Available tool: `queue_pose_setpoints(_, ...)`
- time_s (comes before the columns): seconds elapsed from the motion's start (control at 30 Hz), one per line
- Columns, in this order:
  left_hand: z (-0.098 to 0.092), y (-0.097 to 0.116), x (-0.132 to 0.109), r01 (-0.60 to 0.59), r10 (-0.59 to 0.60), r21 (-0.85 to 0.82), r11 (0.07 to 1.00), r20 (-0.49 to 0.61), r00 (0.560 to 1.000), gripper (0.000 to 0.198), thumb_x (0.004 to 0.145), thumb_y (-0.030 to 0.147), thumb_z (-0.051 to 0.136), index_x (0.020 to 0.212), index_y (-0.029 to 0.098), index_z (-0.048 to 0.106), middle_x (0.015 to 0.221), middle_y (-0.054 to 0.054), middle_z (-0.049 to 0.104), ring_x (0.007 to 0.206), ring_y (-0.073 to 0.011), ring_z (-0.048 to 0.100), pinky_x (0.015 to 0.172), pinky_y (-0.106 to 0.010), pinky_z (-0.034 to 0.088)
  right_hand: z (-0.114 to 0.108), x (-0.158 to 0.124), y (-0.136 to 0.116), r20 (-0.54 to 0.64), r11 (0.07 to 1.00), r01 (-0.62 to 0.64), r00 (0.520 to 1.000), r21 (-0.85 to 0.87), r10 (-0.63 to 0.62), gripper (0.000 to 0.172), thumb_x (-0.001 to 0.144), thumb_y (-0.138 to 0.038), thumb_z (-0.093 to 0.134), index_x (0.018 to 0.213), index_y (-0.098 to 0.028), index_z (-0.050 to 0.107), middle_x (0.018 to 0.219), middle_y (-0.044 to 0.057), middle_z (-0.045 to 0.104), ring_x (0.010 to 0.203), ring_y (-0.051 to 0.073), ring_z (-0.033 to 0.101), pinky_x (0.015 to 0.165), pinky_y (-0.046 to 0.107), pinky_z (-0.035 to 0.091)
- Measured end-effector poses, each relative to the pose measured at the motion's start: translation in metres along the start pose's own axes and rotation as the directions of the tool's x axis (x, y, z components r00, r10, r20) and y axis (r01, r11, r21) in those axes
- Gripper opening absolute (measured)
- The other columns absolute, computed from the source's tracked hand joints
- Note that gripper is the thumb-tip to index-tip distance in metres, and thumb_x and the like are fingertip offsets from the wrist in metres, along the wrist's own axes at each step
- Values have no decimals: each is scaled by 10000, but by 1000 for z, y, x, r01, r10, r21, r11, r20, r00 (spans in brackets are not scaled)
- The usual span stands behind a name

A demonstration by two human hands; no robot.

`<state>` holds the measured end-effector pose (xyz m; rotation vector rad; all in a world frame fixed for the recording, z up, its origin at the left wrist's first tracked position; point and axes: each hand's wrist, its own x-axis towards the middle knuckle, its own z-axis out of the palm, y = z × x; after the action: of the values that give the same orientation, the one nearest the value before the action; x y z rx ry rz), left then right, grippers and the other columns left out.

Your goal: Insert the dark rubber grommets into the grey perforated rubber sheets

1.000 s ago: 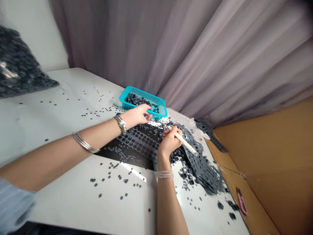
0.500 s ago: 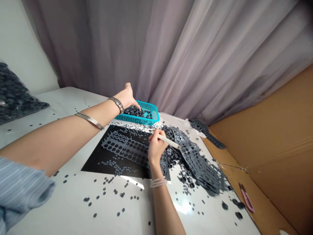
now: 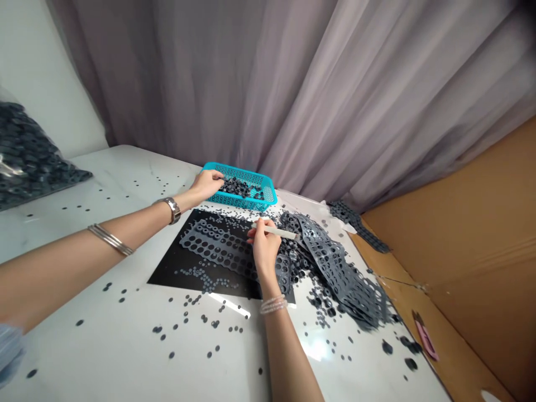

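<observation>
A white pen-shaped tool [image 3: 280,230] is gripped in my right hand [image 3: 265,248], slanting across the fingers above a perforated dark grey rubber sheet [image 3: 218,248]. This sheet lies on a black mat [image 3: 167,271]. My left hand [image 3: 205,185] is at the left end of a turquoise basket [image 3: 271,196], its fingers curled together over the rim. Whatever they hold, if anything, is too small to make out. Small black rubber rings [image 3: 237,187] fill part of the basket.
Stacked perforated sheets [image 3: 335,268] lie right of the mat, with loose black pieces around them. Small discs are scattered over the white table [image 3: 138,346]. A clear bag of black parts [image 3: 33,156] stands at left. Pink-handled snips [image 3: 426,336] lie beside the cardboard [image 3: 469,245] at right.
My left hand has drawn back left from over the basket to its left end, and its fingers have come together. The right hand still holds the tool, now tilted less.
</observation>
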<state>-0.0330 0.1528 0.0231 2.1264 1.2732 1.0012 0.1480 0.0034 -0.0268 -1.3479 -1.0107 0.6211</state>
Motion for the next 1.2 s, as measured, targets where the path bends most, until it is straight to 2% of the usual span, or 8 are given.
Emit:
queue_pose_setpoints(0.1,12,9,-12,-144,134,166,975,70,989,307,826,276,529,1033,191,740,1080,-100,709,1095,-255,572,1040,-425,402,-1,2,5,1,999,-35,999,8,35,289,906,-458,506,767,-212,565,594,-31,614,486,143,587,462,246,502)
queue_pose_setpoints(0.2,31,22,-11,-273,229,276,922,181,956,377,794,233,547,1123,214,732,1160,-82,688,1164,-265,529,1042,-403,391,-1,4,10,8,999,-38,999,-3,38,292,904,-455,506,764,-206,566,582,-33,610,469,137,580,434,238,501)
queue_pose_setpoints(0.4,42,24,-1,-235,191,486,842,139,972,529,856,192,446,1369,119,555,1302,-187,575,1209,-332,479,986,-452,392,-2,5,9,33,1000,-19,999,21,18,294,903,-461,505,764,-209,566,568,-39,607,464,135,575,418,232,496)
queue_pose_setpoints(0.63,32,7,-22,-230,181,632,741,141,973,366,844,31,398,1060,137,673,1064,-167,672,1055,-301,585,921,-444,386,0,0,-3,49,998,-6,999,59,3,285,896,-451,523,760,-205,573,560,-41,593,474,123,542,427,222,493)
queue_pose_setpoints(0.87,20,13,-44,-297,251,661,689,166,954,410,791,-55,412,1033,156,668,1040,-131,672,1051,-281,591,888,-403,402,-4,3,-4,23,999,16,1000,32,-17,298,909,-460,506,776,-204,580,566,-41,601,457,125,552,429,226,489)
queue_pose_setpoints(1.03,11,19,-75,-241,262,682,691,74,962,488,834,-33,367,1205,135,636,1187,-188,608,1149,-330,551,942,-485,393,-6,3,-6,18,999,15,1000,29,-16,295,903,-454,510,749,-210,569,564,-43,595,469,126,552,433,229,496)
queue_pose_setpoints(1.1,8,20,-88,-249,279,632,734,53,959,464,863,7,377,1230,137,629,1196,-178,606,1145,-314,558,950,-466,407,-6,3,-7,23,999,3,1000,38,-4,291,896,-457,519,756,-209,578,565,-41,595,479,128,556,435,231,502)
queue_pose_setpoints(1.2,7,17,-106,-301,257,432,850,158,953,327,904,116,434,1106,146,689,1076,-123,659,1024,-250,618,917,-384,449,-2,0,-6,77,997,-40,996,65,35,268,883,-440,534,776,-203,597,572,-33,604,490,132,571,431,230,502)
